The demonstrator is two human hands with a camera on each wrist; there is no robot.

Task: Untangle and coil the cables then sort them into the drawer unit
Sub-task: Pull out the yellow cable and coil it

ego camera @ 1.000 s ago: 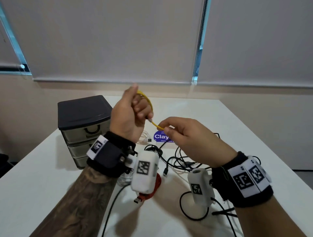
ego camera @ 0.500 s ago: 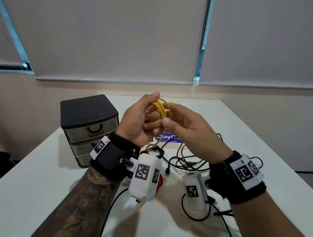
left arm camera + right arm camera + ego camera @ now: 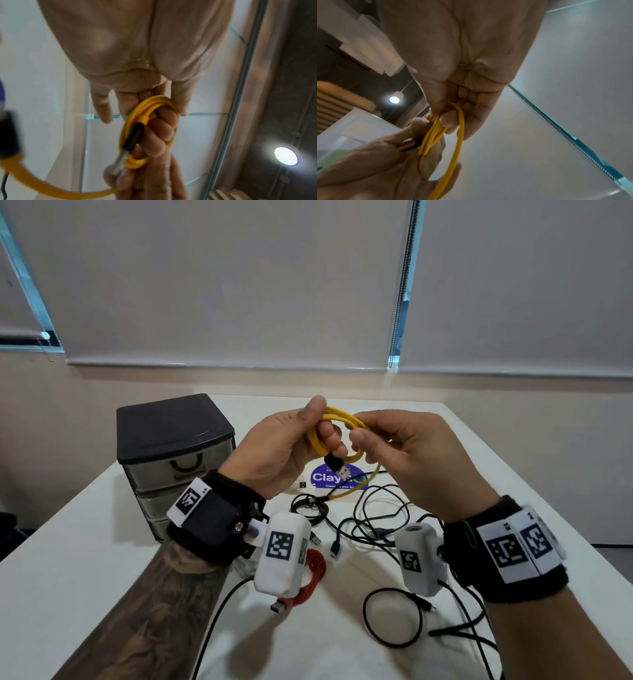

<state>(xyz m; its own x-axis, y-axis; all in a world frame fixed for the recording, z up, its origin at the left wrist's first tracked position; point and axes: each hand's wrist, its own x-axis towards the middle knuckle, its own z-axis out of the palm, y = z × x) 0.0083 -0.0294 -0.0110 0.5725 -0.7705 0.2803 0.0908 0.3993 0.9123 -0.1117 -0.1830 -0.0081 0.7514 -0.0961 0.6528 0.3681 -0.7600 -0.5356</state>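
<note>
The yellow cable (image 3: 337, 440) now forms several loops, up from 1 partial loop 1.0 s ago. Left hand (image 3: 274, 453) fingers clamp the coil; right hand (image 3: 411, 453) fingers pinch its far side. Coiling nears completion.

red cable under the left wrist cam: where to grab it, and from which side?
Judging from the head view, take the red cable across its bunched loops, coming from above on its right side. The loops lie flat on the table, and their left part is hidden behind the wrist camera. Avoid its plug: pulling there would likely undo the bundle.
</note>
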